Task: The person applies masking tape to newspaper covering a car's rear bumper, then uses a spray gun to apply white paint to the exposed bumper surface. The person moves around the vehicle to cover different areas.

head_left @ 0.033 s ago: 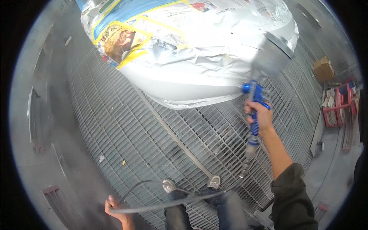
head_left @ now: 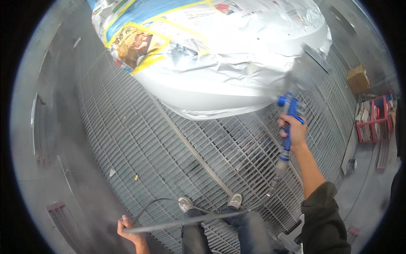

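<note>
My right hand (head_left: 296,131) is closed around the grip of a blue spray gun (head_left: 287,106), held upright, its nozzle turned toward the white bumper (head_left: 203,103) on the left. A translucent cup (head_left: 302,74) with a grey lid sits on top of the gun, blurred. An air hose (head_left: 182,223) runs from the gun's lower end across in front of my legs to my left hand (head_left: 132,230). The fingers of that hand are wrapped around a loop of it. Above the bumper, crumpled masking film (head_left: 253,70), printed paper and yellow tape (head_left: 150,63) cover the bodywork.
Metal floor grating (head_left: 177,156) lies under my shoes (head_left: 186,204). At the right wall stand a cardboard box (head_left: 357,79) and a red rack (head_left: 374,120) with papers and other items. A roll of tape (head_left: 352,164) is nearer. A grey wall (head_left: 80,186) is at the left.
My right hand and the spray gun have moved a little to the right along the bumper. The left hand still holds the hose, and the view has shifted slightly.
</note>
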The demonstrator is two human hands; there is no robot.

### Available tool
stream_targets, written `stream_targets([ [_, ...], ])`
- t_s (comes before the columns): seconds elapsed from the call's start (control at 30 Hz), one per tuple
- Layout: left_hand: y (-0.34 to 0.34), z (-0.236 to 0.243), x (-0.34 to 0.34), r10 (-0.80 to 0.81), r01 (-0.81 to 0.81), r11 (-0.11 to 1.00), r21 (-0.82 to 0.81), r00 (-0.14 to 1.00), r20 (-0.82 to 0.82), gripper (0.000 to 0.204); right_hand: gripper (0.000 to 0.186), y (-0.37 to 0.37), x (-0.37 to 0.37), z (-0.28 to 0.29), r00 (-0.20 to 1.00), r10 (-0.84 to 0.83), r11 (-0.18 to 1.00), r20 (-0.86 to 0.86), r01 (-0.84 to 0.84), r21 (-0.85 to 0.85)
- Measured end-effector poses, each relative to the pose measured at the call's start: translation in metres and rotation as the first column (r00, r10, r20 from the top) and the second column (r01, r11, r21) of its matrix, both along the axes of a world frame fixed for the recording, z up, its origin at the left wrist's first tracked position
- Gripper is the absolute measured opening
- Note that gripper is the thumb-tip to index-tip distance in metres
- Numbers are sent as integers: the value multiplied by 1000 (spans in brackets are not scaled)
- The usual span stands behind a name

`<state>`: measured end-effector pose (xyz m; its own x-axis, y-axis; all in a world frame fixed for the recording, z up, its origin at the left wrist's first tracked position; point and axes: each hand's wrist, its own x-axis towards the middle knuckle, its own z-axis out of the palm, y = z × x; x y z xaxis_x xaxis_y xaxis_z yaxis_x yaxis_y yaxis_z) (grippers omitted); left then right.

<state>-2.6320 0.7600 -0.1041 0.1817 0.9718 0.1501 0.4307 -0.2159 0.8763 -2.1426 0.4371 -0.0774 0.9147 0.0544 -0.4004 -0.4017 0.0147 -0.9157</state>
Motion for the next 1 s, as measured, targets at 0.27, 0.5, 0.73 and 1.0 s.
stream_targets([
  [0.27,-69,40,8,-38,22,997,-79,979,-202,49,10,-159,77,-36,866,-442,797,232,498,-341],
  [0.5,-56,36,-27,236,-261,960,-102,949,-209,47,23,-129,18,-2,967,-224,932,124,250,-264],
  [0.73,-17,16,-81,274,-295,948,-118,948,-162,44,27,-9,-155,43,1000,-8,993,-22,5,-120],
  [1.0,56,5,-158,253,-268,930,-251,963,-92,45,21,82,-297,53,993,114,957,-38,-120,-263],
])
